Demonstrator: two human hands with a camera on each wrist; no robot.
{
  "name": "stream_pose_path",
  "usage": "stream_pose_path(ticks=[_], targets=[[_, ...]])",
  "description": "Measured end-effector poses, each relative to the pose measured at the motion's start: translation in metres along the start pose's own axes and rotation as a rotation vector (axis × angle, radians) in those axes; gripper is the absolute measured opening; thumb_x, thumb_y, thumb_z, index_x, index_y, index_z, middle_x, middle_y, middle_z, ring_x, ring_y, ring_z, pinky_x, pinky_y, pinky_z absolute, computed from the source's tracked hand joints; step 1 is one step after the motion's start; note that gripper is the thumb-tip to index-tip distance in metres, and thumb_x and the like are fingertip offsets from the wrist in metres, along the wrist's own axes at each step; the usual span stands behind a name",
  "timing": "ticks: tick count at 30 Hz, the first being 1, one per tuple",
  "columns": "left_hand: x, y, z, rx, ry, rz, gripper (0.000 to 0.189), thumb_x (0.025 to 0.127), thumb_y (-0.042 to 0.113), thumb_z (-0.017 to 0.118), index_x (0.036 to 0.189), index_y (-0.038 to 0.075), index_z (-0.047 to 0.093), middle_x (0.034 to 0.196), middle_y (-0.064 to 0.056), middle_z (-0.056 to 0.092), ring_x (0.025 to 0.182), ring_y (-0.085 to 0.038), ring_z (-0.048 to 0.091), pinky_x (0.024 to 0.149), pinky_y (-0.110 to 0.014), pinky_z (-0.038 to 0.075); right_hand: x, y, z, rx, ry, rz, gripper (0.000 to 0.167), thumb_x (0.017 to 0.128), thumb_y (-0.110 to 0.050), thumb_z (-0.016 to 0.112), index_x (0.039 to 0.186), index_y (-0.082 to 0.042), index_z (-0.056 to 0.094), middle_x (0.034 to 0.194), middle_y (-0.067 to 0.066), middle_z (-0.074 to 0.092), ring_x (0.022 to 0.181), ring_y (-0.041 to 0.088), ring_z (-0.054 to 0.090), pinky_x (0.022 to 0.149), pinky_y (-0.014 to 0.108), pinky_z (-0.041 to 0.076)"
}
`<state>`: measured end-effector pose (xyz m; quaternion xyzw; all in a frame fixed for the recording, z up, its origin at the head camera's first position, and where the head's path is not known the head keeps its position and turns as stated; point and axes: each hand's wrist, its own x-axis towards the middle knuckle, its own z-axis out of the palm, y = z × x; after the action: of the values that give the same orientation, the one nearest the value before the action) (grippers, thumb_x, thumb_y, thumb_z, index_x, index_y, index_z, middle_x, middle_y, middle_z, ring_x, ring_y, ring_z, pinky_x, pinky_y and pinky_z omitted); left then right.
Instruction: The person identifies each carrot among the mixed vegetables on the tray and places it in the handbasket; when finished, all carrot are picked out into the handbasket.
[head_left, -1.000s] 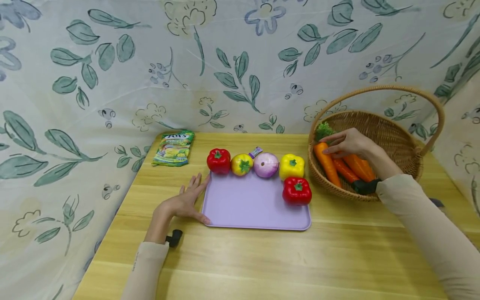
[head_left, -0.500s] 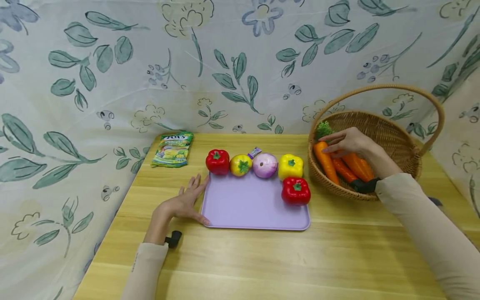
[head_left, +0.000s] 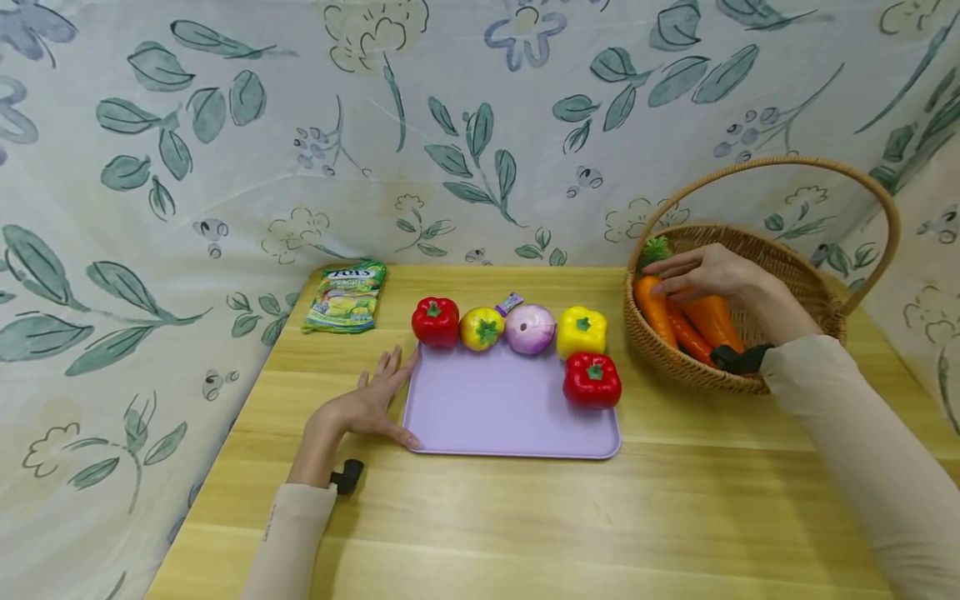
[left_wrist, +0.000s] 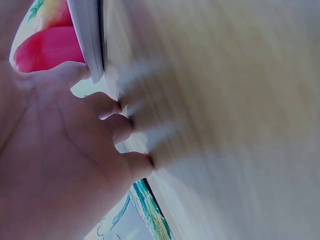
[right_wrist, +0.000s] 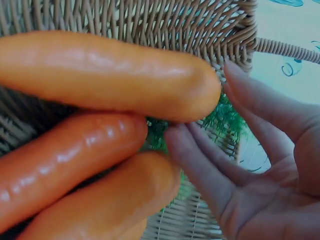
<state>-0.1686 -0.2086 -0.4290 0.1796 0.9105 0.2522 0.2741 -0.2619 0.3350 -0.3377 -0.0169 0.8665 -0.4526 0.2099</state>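
Note:
My left hand (head_left: 367,406) rests on the table with its fingers spread. Its thumb touches the front left corner of the lilac tray (head_left: 487,417). At the right stands a wicker basket (head_left: 675,354), and my right hand (head_left: 716,275) reaches into it. Thumb and fingers pinch the thick leafy end of an orange carrot (right_wrist: 110,75); the exact contact is partly hidden. Under it in the right wrist view lie a red-orange vegetable (right_wrist: 75,155) and another carrot (right_wrist: 110,200). Green leaves (right_wrist: 222,117) show behind the fingers.
Along the tray's back are a red bell pepper (head_left: 436,323), a yellow fruit (head_left: 482,329), a purple onion (head_left: 530,328) and a yellow bell pepper (head_left: 582,332). Another red pepper (head_left: 592,381) sits at its right. A candy bag (head_left: 347,297) and small purple packet (head_left: 510,304) lie behind.
My right hand has shifted slightly right and up, and the basket with its vegetables has shifted right and its handle stands higher. My left hand has stayed in place.

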Motion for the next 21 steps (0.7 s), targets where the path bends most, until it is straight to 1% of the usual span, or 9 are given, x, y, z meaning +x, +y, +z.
stream_pose_path(ticks=[4, 7, 9, 12, 14, 16, 19, 20, 21], targets=[[-0.001, 0.000, 0.000, 0.004, 0.004, 0.002, 0.139, 0.071, 0.048, 0.093, 0.168, 0.015, -0.003, 0.172, -0.024, -0.018, 0.159, -0.046, -0.019, 0.125, -0.072, -0.008, -0.004, -0.003, -0.007, -0.057, -0.010, 0.001, 0.061, 0.101, -0.032, 0.069, 0.152, -0.004, 0.051, 0.153, 0.016, 0.056, 0.115, 0.016, 0.072, 0.102, 0.046, 0.059], [-0.001, 0.000, 0.000, 0.003, 0.006, 0.005, 0.140, 0.071, 0.048, 0.093, 0.168, 0.015, -0.002, 0.172, -0.024, -0.017, 0.159, -0.046, -0.019, 0.125, -0.072, -0.008, -0.011, -0.007, -0.011, -0.099, -0.020, -0.005, 0.066, 0.100, -0.041, 0.068, 0.153, -0.006, 0.050, 0.160, 0.021, 0.045, 0.122, 0.021, 0.069, 0.105, 0.047, 0.057], [-0.002, 0.000, 0.000, 0.000, 0.006, 0.007, 0.140, 0.071, 0.048, 0.093, 0.168, 0.015, -0.003, 0.172, -0.024, -0.018, 0.158, -0.046, -0.019, 0.125, -0.072, -0.008, -0.017, -0.011, -0.013, -0.120, -0.026, -0.009, 0.069, 0.100, -0.046, 0.067, 0.155, -0.008, 0.048, 0.163, 0.020, 0.042, 0.123, 0.018, 0.068, 0.108, 0.049, 0.055], [-0.001, 0.001, 0.001, 0.002, 0.005, 0.011, 0.140, 0.071, 0.049, 0.093, 0.168, 0.016, -0.003, 0.171, -0.023, -0.018, 0.159, -0.045, -0.020, 0.125, -0.071, -0.009, -0.029, -0.017, -0.016, -0.130, -0.032, -0.026, 0.070, 0.102, -0.047, 0.063, 0.157, -0.009, 0.044, 0.166, 0.017, 0.038, 0.118, 0.005, 0.068, 0.110, 0.048, 0.053], [-0.001, 0.001, 0.001, 0.000, 0.009, 0.022, 0.140, 0.072, 0.049, 0.093, 0.168, 0.015, -0.003, 0.171, -0.024, -0.018, 0.159, -0.045, -0.020, 0.125, -0.072, -0.009, -0.039, -0.020, -0.015, -0.134, -0.021, -0.039, 0.068, 0.103, -0.047, 0.060, 0.159, -0.011, 0.042, 0.166, 0.012, 0.039, 0.112, -0.005, 0.066, 0.108, 0.042, 0.056], [-0.003, 0.002, 0.000, -0.005, 0.017, 0.035, 0.140, 0.072, 0.048, 0.093, 0.167, 0.014, -0.004, 0.172, -0.024, -0.017, 0.159, -0.045, -0.019, 0.125, -0.072, -0.008, -0.050, -0.021, -0.013, -0.121, 0.005, -0.063, 0.066, 0.105, -0.047, 0.058, 0.159, -0.013, 0.041, 0.160, 0.001, 0.047, 0.107, -0.011, 0.065, 0.101, 0.031, 0.059], [-0.010, 0.002, -0.003, -0.035, 0.047, 0.066, 0.139, 0.073, 0.046, 0.093, 0.167, 0.010, -0.003, 0.172, -0.024, -0.015, 0.159, -0.045, -0.017, 0.126, -0.071, -0.006, -0.067, -0.025, -0.003, -0.104, 0.056, -0.109, 0.061, 0.107, -0.045, 0.053, 0.159, -0.016, 0.040, 0.140, -0.020, 0.058, 0.106, -0.014, 0.063, 0.090, 0.016, 0.058], [-0.014, 0.003, -0.005, -0.048, 0.064, 0.074, 0.137, 0.075, 0.045, 0.092, 0.167, 0.011, -0.004, 0.173, -0.022, -0.014, 0.160, -0.044, -0.016, 0.126, -0.071, -0.005, -0.072, -0.027, 0.003, -0.090, 0.073, -0.125, 0.060, 0.107, -0.045, 0.052, 0.159, -0.017, 0.040, 0.134, -0.024, 0.060, 0.106, -0.014, 0.063, 0.088, 0.013, 0.057], [-0.017, 0.004, -0.007, -0.058, 0.084, 0.084, 0.134, 0.078, 0.044, 0.090, 0.167, 0.011, -0.004, 0.173, -0.021, -0.014, 0.160, -0.043, -0.015, 0.126, -0.071, -0.005, -0.077, -0.030, 0.009, -0.082, 0.088, -0.148, 0.058, 0.108, -0.043, 0.050, 0.159, -0.017, 0.040, 0.131, -0.025, 0.061, 0.107, -0.014, 0.063, 0.087, 0.011, 0.056]])
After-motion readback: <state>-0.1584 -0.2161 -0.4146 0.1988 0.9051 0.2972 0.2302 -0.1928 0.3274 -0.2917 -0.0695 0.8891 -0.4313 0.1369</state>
